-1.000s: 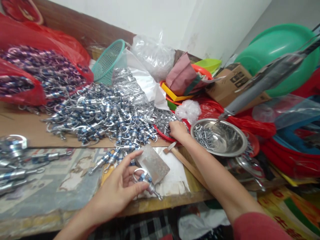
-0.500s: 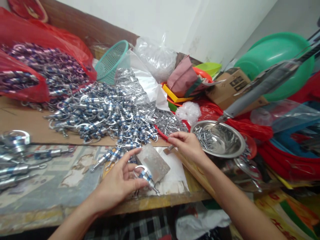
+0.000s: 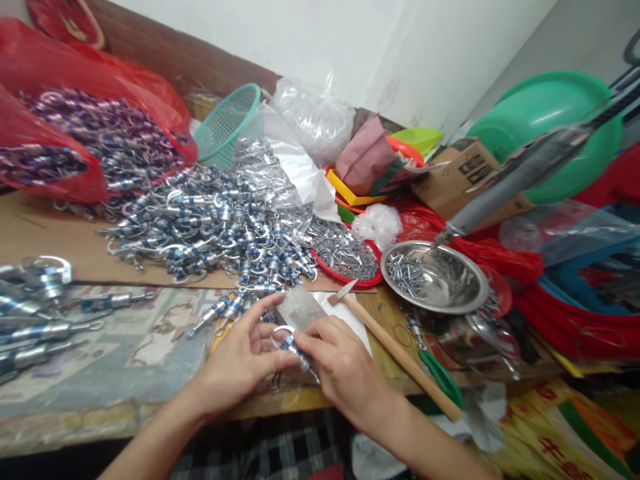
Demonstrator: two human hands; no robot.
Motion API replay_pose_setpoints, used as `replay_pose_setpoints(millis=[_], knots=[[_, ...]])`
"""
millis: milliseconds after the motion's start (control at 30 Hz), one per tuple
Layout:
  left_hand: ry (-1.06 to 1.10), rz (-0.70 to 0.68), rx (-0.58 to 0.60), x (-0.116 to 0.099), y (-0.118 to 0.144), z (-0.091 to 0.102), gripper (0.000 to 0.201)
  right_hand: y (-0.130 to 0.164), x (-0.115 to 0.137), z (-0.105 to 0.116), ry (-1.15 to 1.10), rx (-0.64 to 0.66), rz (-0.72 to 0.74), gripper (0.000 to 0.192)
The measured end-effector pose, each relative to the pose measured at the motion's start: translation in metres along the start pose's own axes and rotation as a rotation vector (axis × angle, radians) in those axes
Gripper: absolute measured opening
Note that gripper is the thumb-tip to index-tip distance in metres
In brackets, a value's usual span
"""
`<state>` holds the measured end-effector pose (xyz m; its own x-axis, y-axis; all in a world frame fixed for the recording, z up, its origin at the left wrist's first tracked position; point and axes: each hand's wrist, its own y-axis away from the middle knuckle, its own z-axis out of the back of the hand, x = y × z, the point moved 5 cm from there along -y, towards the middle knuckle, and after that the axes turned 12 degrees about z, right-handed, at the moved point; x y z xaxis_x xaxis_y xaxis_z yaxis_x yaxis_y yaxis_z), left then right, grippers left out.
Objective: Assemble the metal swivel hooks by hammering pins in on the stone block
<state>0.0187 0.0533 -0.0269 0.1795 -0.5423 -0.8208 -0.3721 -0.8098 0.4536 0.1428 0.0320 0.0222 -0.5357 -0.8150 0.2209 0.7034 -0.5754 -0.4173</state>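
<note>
A small blue-and-silver swivel clip (image 3: 291, 345) is pinched between the fingers of the left hand (image 3: 243, 360) and the right hand (image 3: 336, 363), both grips closed narrowly on it at the near edge of the bench (image 3: 150, 347). A grey metal block (image 3: 299, 308) lies just beyond the grips. A wooden-handled hammer (image 3: 395, 350) is seen to the right of them, and a heap of clips (image 3: 210, 227) farther beyond

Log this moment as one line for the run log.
left hand: pinching swivel clip | right hand: fingertips on same clip | under clip: metal block | beside: hammer, steel bowl
</note>
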Motion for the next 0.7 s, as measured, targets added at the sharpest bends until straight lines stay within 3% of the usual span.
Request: replay_pose_setpoints(millis=[200, 300, 367, 433, 533, 600, 700], knots=[[0.005, -0.007, 0.016, 0.000, 0.001, -0.001, 0.082, 0.014, 0.007, -0.003, -0.008, 0.054, -0.083, 0.041], [0.017, -0.001, -0.005, 0.003, 0.000, 0.002, 0.082, 0.029, -0.018, 0.013, -0.048, -0.124, -0.178, 0.041], [0.022, 0.004, -0.015, 0.004, -0.001, 0.004, 0.083, 0.047, -0.047, 0.025, 0.081, -0.211, -0.332, 0.037], [0.023, 0.007, -0.017, 0.004, -0.002, 0.004, 0.084, 0.066, -0.078, 0.028, 0.221, -0.107, -0.495, 0.038], [0.016, 0.016, -0.031, 0.003, -0.002, 0.005, 0.086, 0.089, -0.105, 0.019, 0.175, 0.126, -0.640, 0.029], [0.006, 0.022, -0.037, 0.002, -0.002, 0.005, 0.086, 0.095, -0.106, 0.018, 0.081, 0.130, -0.686, 0.023], [-0.016, 0.025, -0.034, 0.001, -0.002, 0.004, 0.085, 0.088, -0.082, 0.033, -0.009, -0.005, -0.642, 0.026]])
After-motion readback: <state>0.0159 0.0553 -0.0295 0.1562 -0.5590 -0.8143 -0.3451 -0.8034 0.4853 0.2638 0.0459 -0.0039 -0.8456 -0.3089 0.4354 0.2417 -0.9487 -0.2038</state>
